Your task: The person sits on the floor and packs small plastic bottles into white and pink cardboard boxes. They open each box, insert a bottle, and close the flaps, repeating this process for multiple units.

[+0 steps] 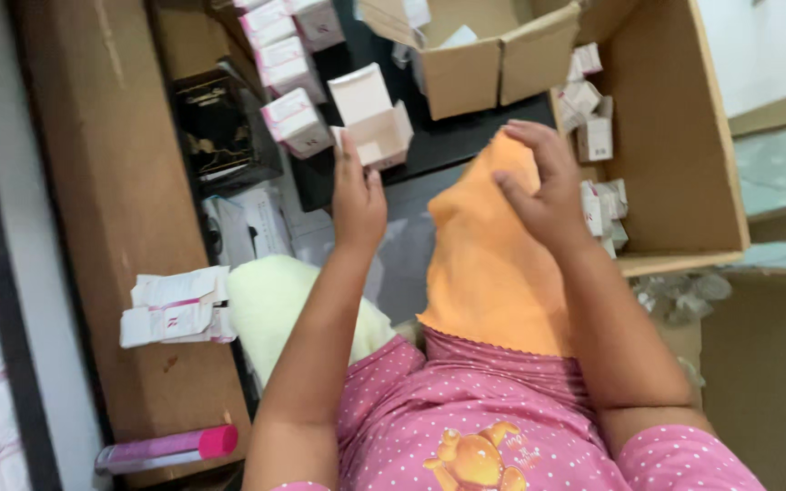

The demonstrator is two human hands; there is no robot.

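- The left hand [357,198] is holding a small open carton [373,116] by its lower edge, fingers pinching it from below, lid flap standing up.
- The right hand [543,185] is pressing loosely curled fingers onto the top of an orange cloth [491,264]; whether it is gripping the fabric or only resting there cannot be told.
- The carton is hanging just above the near edge of a dark tray [448,141], with a little open room between the two hands.
- It is looking white inside and pale pink outside (a squat box, tilted slightly left).
- The cloth is draping down over the lap, its lower edge meeting the pink dotted shirt [493,418].
- Closed pink-and-white boxes [288,64] are lining up just left of the carton.
- A big cardboard box [675,136] is crowding the right hand's side, holding more small cartons.
- Flattened cartons [177,307] are lying on a brown board [111,182] far left, beside a pale yellow cloth [275,300].
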